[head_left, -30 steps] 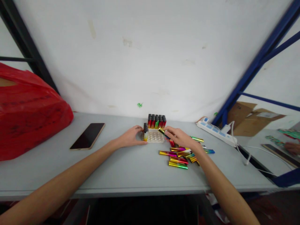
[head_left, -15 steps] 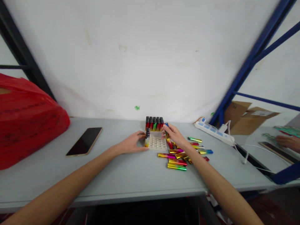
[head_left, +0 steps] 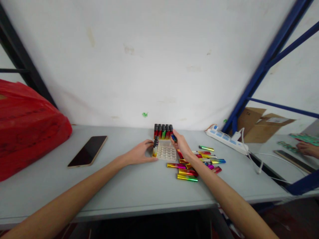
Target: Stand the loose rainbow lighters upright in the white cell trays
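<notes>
My left hand (head_left: 141, 153) grips the left end of a pale tray (head_left: 166, 152) with rows of round holes, its thumb at the near corner and fingers farther back. Beside those fingers, a short row of black-topped lighters (head_left: 155, 149) stands upright along the tray's left side. My right hand (head_left: 182, 143) is closed around a lighter (head_left: 173, 137) with a blue part showing, above the tray's right far corner; the fingers hide most of it. Just behind the tray, a block of upright lighters (head_left: 163, 131) has black tops and red or green bodies.
Loose shiny lighters (head_left: 187, 177) lie in a heap beneath and around my right forearm. On the left are a phone (head_left: 88, 151) and a red bag (head_left: 32, 129). A white power strip (head_left: 226, 141) and a cardboard box (head_left: 259, 127) are rightward. Another person's hand (head_left: 309, 148) shows far right.
My right hand has tilted the lighter and moved slightly left over the tray, its fingers now covering more of it. My left hand keeps its place at the tray.
</notes>
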`<state>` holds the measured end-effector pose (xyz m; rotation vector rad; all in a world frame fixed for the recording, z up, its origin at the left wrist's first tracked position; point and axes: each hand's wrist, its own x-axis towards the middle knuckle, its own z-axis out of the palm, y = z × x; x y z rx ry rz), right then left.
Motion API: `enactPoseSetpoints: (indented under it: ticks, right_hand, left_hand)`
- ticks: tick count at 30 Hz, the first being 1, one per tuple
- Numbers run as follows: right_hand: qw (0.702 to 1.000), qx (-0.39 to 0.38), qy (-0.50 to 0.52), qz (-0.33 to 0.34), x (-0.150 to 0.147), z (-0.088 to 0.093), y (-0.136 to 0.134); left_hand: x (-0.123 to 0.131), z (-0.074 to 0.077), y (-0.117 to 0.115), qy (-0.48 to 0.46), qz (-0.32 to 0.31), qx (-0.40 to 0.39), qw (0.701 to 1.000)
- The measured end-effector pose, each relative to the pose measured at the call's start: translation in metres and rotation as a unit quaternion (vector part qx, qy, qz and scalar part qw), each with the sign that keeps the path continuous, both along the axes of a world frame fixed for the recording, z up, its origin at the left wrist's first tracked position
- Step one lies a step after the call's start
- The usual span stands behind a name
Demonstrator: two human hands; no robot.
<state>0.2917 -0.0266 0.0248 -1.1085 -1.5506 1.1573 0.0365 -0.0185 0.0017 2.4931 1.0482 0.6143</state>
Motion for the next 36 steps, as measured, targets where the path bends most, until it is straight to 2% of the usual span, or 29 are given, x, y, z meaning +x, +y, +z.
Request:
enactPoseSetpoints:
  ticks: [3,14,22,27,30,36]
  right_hand:
    - [0.998,-0.017,0.037,-0.056,-0.002,-0.002,0.000]
    - [0.999,-0.028,0.039,-0.002,-0.002,0.003,-0.002]
    - [0.999,-0.014,0.025,-0.030,0.000,-0.005,0.000]
    - [0.999,-0.035,0.041,0.000,0.003,-0.007,0.005]
    - [0.999,0.000,0.043,0.013,0.004,-0.008,0.009]
    - [0.993,0.105,-0.036,0.026,0.002,-0.015,0.016]
  left_hand:
    - [0.000,-0.001,0.002,-0.002,-0.005,0.008,1.000]
    - [-0.003,-0.002,0.003,-0.007,-0.010,0.006,1.000]
    - [-0.003,-0.001,0.003,-0.012,-0.011,0.006,1.000]
    - [-0.003,-0.002,0.004,-0.006,-0.006,-0.003,1.000]
    - [-0.003,-0.003,0.005,-0.002,-0.006,-0.007,1.000]
    - [-0.004,-0.006,0.007,-0.008,-0.007,-0.001,1.000]
